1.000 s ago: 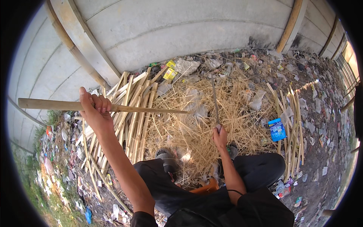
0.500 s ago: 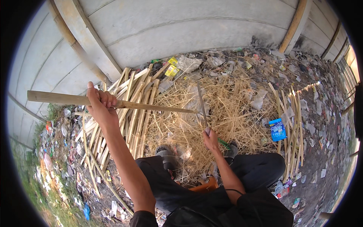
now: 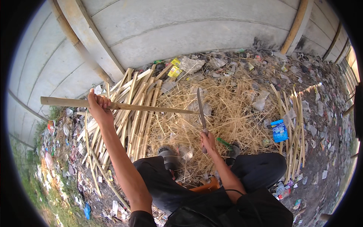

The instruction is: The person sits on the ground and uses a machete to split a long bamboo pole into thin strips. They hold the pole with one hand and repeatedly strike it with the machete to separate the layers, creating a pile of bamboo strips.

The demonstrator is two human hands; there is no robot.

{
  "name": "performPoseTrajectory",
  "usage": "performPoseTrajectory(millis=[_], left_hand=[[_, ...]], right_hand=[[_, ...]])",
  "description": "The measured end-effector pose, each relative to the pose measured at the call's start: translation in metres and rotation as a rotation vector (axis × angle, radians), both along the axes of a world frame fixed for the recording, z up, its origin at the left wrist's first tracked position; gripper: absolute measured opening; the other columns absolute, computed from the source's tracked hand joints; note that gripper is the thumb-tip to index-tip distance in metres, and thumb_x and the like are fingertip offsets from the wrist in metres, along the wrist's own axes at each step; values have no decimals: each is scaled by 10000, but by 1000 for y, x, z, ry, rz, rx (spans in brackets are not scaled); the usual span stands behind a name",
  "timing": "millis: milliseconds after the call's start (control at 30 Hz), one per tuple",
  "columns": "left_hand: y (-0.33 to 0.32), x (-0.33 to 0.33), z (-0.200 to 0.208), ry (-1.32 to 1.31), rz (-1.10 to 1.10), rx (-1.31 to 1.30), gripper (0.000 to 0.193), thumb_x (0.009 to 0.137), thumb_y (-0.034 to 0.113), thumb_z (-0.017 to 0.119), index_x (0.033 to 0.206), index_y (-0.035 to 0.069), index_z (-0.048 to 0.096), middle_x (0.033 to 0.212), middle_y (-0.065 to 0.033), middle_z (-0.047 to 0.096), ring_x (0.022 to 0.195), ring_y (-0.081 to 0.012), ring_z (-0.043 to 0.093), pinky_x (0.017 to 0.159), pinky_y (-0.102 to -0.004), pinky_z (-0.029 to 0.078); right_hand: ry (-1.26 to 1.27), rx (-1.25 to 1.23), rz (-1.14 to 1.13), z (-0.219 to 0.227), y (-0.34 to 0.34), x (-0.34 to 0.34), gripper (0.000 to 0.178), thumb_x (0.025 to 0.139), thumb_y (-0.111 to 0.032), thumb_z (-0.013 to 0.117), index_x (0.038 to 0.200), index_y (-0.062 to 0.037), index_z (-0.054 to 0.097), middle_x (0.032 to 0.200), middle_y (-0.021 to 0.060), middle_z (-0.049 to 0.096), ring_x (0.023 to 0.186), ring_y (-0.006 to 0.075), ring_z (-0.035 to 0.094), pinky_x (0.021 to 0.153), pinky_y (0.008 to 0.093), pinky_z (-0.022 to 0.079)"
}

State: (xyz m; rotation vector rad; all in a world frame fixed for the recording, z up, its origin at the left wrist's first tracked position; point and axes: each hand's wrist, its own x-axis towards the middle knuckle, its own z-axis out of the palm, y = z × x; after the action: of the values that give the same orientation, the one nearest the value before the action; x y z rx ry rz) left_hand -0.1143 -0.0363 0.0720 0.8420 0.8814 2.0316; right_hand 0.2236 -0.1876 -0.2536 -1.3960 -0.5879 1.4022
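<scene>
My left hand (image 3: 100, 107) is closed around a long bamboo strip (image 3: 151, 108), held nearly level above the ground, its wide end sticking out to the left. In my right hand (image 3: 208, 142) is the handle of a long knife (image 3: 201, 109), its narrow dark blade pointing away from me. The strip's thin right end meets the blade around its middle; whether they touch or only overlap in view, I cannot tell. Beneath both lies a spread of pale bamboo shavings (image 3: 234, 117).
Split bamboo strips (image 3: 141, 121) are piled at left, and a smaller bundle (image 3: 297, 132) lies at right beside a blue packet (image 3: 279, 131). A grey panel wall (image 3: 196, 34) closes off the far side. Litter covers the ground. An orange seat (image 3: 206, 186) shows between my legs.
My left hand and the bamboo strip have shifted a little to the right. The knife has come slightly nearer to me, and my right hand has moved a bit left and lower.
</scene>
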Motion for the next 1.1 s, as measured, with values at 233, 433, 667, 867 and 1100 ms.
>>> performPoseTrajectory(millis=[233,433,667,867,1100], left_hand=[[1,-14,-9,-48,22,-29,415,971,263,653,708,176,343,566,54,241,489,-85,264,502,-270,309],[6,-14,-13,-70,-8,-5,403,972,262,652,707,167,364,565,53,243,484,-86,272,489,-273,311],[6,-16,-22,-93,168,-107,396,965,291,700,747,148,403,591,48,306,503,-86,318,480,-280,354],[6,-15,-21,-81,214,-99,457,944,391,736,747,154,398,590,48,298,509,-88,319,481,-274,352],[4,-16,-18,-86,18,-34,406,946,248,682,704,172,365,549,61,256,469,-80,256,472,-264,299]], right_hand=[[-64,469,-243,84,25,4,200,1040,-190,548,892,-85,464,679,-7,483,515,81,454,454,265,375],[-337,102,-51,-59,-4,-8,193,1017,-222,564,924,-89,461,671,-7,444,527,89,422,506,320,407],[86,-134,-85,-46,-7,5,237,1014,-256,576,878,-97,463,647,-13,436,501,105,419,499,337,400],[13,378,-244,62,30,11,242,1014,-221,586,868,-75,460,620,-16,425,494,85,412,473,288,374],[-340,232,-145,-21,12,-7,182,994,-188,574,960,-11,554,608,4,475,494,108,467,449,336,391]])
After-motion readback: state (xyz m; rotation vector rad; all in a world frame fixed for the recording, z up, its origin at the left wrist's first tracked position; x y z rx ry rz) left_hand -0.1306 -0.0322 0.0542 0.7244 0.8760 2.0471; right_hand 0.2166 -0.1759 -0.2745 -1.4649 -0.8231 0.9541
